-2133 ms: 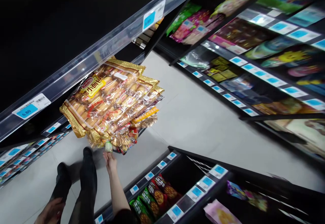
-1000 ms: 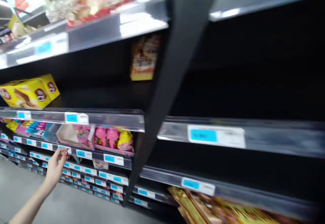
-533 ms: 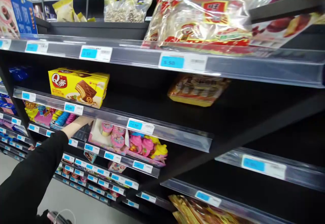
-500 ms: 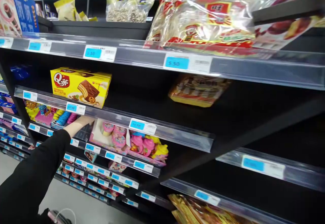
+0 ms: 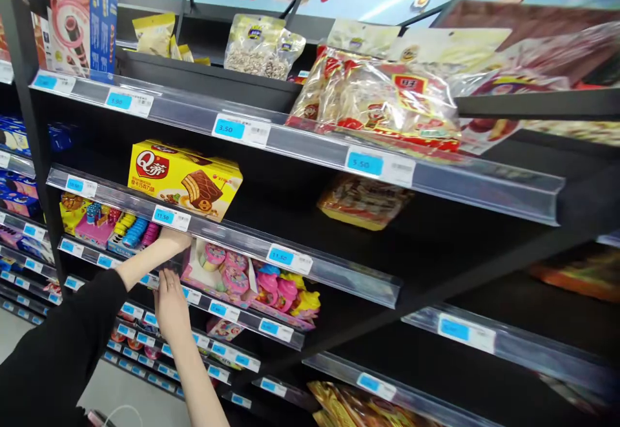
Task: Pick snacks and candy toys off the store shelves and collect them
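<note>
While black shelves (image 5: 310,144) fill most of the frame, grey floor (image 5: 119,383) shows at lower left.
Left of centre, a yellow box (image 5: 184,181) stands above an open tray (image 5: 197,260); at the tray's left end is the left hand (image 5: 175,241), fingers hidden, with the right hand (image 5: 170,298) just below; whether either grasps anything, I cannot tell. Pink tubs (image 5: 236,280) sit in the tray.

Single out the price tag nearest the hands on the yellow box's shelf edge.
The middle tag, just above the left hand; the left tag and right tag both sit farther off.
</note>
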Available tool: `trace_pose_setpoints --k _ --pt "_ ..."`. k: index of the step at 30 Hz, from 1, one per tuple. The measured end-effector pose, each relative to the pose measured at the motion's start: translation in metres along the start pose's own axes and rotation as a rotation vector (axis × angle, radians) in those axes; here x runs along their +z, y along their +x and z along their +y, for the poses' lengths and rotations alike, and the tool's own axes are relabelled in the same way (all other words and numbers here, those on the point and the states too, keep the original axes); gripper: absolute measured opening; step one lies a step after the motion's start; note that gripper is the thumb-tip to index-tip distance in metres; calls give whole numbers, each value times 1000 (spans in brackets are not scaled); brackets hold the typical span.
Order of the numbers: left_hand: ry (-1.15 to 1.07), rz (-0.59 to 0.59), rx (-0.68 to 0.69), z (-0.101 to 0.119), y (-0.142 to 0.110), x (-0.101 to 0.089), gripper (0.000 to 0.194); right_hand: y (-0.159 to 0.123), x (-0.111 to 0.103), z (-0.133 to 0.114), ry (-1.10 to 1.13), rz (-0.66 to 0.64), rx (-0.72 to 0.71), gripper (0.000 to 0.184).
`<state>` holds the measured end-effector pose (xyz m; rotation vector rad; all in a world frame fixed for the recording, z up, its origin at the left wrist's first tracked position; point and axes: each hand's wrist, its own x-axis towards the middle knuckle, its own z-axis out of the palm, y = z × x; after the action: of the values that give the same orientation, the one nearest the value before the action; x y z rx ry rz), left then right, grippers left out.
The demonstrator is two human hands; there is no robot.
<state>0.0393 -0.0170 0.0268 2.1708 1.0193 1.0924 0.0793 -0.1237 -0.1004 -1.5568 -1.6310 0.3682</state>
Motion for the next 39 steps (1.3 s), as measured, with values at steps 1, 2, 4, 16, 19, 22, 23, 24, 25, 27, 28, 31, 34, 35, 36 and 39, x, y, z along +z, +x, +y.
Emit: trace_pose_setpoints --k 1,2,4,16,19,22,23,24,25,27,28,31,34,35,36,39 --pt "-21 -37 -18 -1 -11 -7 26 -10 -5 -2 53 11 38 34" --pt "-46 -80 -33 -3 -25 -16 24 -21 -11 -4 116 21 85 31" --pt "-108 -163 -69 -6 -58 -35 23 -41 -24 -11 242 39 180 39" --pt "-573 -585 -68 17 -123 -77 23 -102 -62 -70 1523 -49 436 31" --pt "-565 -584 -11 14 -124 -77 28 -104 -66 -77 1584 -72 527 32" --pt "-578 -585 70 8 -126 -76 33 -105 -71 -81 1614 -102 570 30" --pt "-621 -589 88 7 -128 -74 34 -106 -70 -82 1610 -99 568 29" --pt "-690 -596 90 5 -129 -70 36 -107 -69 -82 1596 -87 559 28" --pt "-790 -598 68 5 -132 -65 39 -108 -67 -81 1565 -70 550 28" --pt "-1061 -578 -33 6 -137 -52 43 -110 -61 -80 1437 -27 539 29" --pt "-1206 -551 -99 8 -141 -44 44 -111 -58 -80 1345 -3 540 31" --pt "-1537 -412 -287 19 -151 -25 36 -113 -51 -85 1094 48 557 38" --pt "-1631 -246 -462 28 -158 -16 27 -114 -47 -94 1002 68 581 42" --pt "-1640 -203 -507 30 -159 -15 27 -115 -46 -96 993 73 593 43" --pt "-1647 -169 -544 31 -160 -15 26 -115 -45 -99 991 72 603 44" --pt "-1667 -118 -609 33 -162 -15 25 -117 -41 -103 989 64 615 45"
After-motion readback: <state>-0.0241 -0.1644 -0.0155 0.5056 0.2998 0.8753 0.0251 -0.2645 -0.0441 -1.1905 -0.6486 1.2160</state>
